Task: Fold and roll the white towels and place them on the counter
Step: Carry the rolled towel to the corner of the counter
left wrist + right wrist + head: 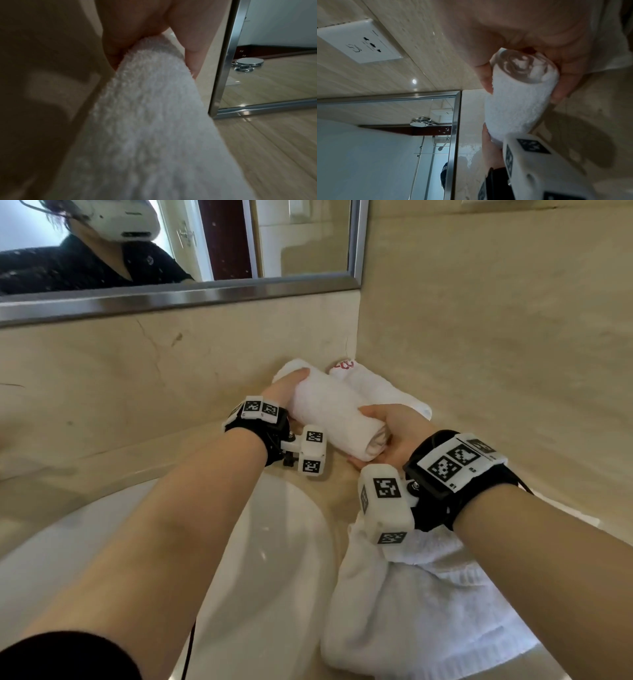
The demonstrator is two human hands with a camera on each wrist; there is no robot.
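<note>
A person at a bathroom vanity holds a rolled white towel (pixel 334 414) between both hands above the beige stone counter (pixel 102 412), in the corner where the backsplash meets the side wall. The left hand (pixel 286 386) wraps its fingers and thumb around the roll's far end, while the right hand (pixel 394 436) cups the near end, thumb on top and fingers beneath, so the spiral of the roll faces that palm. Just behind it, touching the wall corner, lies a second rolled towel (pixel 373 386) with red stitching at its far end. An unrolled white towel (pixel 411 604) lies heaped on the counter under the right forearm, beside the white sink basin (pixel 274 559). Above the backsplash hangs a metal-framed mirror (pixel 178 299). Both wrists carry black straps with white marker-covered camera blocks (pixel 385 508). A white wall socket (pixel 361 42) shows in the right wrist view.
</note>
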